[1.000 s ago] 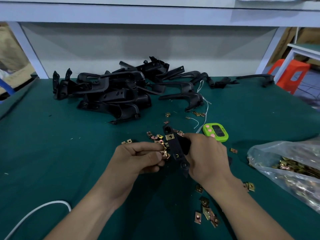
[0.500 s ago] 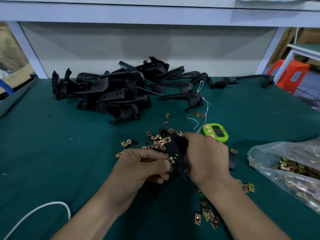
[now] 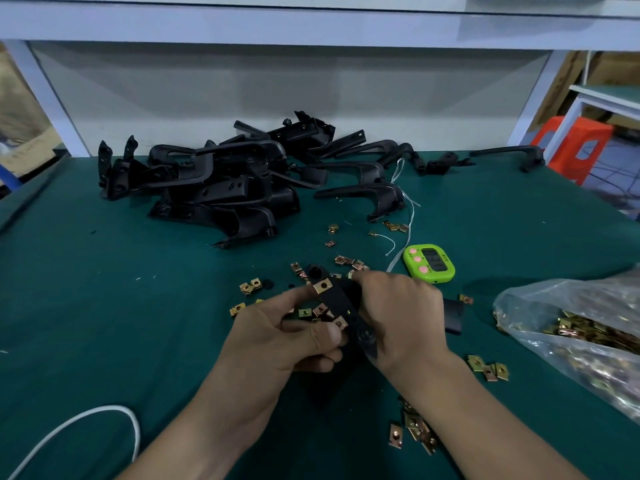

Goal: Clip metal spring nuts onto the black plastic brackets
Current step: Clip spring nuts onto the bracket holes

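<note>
A black plastic bracket [image 3: 341, 304] is held above the green table, gripped from the right by my right hand [image 3: 401, 317]. One brass spring nut [image 3: 322, 286] sits clipped on its upper part. My left hand [image 3: 287, 337] pinches a second spring nut [image 3: 340, 322] against the bracket's lower edge with thumb and forefinger. Loose spring nuts [image 3: 250, 288] lie scattered on the table around and beneath my hands. A heap of black brackets [image 3: 221, 188] lies at the back of the table.
A clear plastic bag of spring nuts [image 3: 581, 337] lies at the right. A green timer [image 3: 429, 264] sits behind my right hand, beside a white string [image 3: 408, 216]. A white cable [image 3: 79, 424] loops at the near left. More nuts [image 3: 415, 431] lie near my right forearm.
My left hand has brought a second nut against the bracket's lower edge and now pinches it there. The bracket has dropped slightly and tilted.
</note>
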